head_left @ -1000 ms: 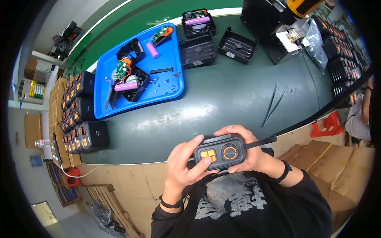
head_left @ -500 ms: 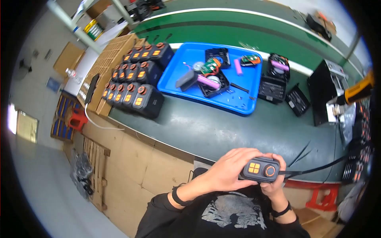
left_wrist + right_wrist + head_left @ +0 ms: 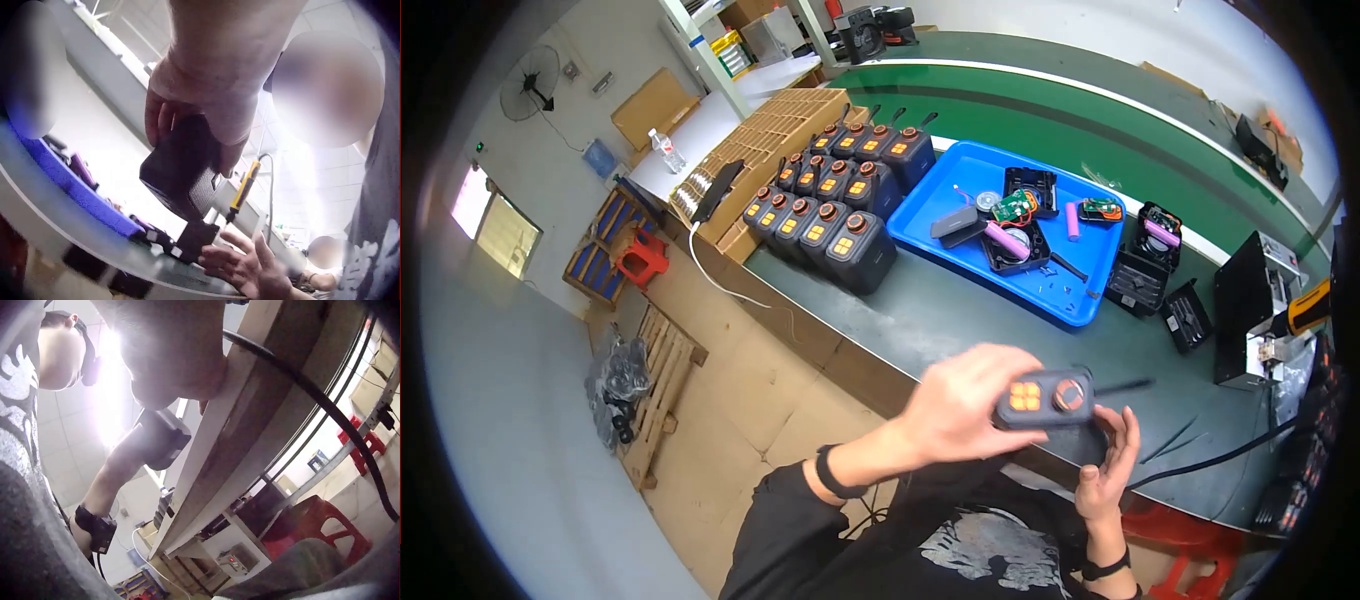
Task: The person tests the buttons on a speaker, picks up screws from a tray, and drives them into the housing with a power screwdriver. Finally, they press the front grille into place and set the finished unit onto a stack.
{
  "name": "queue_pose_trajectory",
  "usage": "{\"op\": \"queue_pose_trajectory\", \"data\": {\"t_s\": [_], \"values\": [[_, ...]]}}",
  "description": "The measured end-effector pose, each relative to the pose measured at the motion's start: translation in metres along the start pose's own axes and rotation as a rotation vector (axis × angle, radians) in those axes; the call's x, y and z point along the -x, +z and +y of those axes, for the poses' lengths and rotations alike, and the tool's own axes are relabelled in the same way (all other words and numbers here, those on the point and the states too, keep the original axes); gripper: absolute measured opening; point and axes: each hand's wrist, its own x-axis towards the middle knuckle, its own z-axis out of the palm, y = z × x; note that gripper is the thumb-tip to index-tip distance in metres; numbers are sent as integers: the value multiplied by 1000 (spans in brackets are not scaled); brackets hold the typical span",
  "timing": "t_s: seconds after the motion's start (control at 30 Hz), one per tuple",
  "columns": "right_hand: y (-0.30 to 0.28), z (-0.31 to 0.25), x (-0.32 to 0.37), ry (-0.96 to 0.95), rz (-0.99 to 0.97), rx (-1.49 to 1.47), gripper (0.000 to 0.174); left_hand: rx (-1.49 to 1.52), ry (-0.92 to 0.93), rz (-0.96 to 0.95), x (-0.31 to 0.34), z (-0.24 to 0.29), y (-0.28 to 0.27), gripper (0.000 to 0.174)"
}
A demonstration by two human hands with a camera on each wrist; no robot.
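Observation:
My left hand grips a small black portable speaker by one end, above the near edge of the bench. Four orange buttons and a round knob face up on it, and a dark strap sticks out from its far end. In the left wrist view, the fingers and thumb wrap the black housing. Below and to the right of the speaker, my right hand is apart from it, fingers extended and holding nothing. The left wrist view also shows that right hand with spread fingers.
Several similar speakers stand in rows at the left of the bench. Beside them a blue tray holds opened housings, pink cells and circuit boards. Empty black shells and a machine with a yellow-handled tool stand right.
My right hand has come off the speaker, which both hands held earlier. The left hand now carries it alone, farther over the bench edge. The head view has swung left.

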Motion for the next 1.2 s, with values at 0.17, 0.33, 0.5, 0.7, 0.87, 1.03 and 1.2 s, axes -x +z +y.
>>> {"op": "queue_pose_trajectory", "data": {"t_s": [0.17,0.33,0.5,0.7,0.87,1.03,1.2], "values": [[-4,0,-1,-59,-75,138,81,-191,-87,190,-15,-20,-71,65],[-1,-9,-9,-165,-152,262,66,-225,-308,313,-24,-40,-125,67],[-3,-18,-13,-185,-211,359,56,-696,-404,297,-45,-82,-175,67],[0,-25,-18,-219,-220,400,47,-997,-330,201,-72,-145,-222,62],[2,-29,-20,-243,-235,437,41,-1180,-165,170,-113,-161,-226,62],[2,-28,-21,-263,-253,472,37,-1256,-120,112,-156,-180,-242,65],[3,-28,-23,-298,-264,529,30,-1224,-187,185,-208,-211,-249,65]]}}
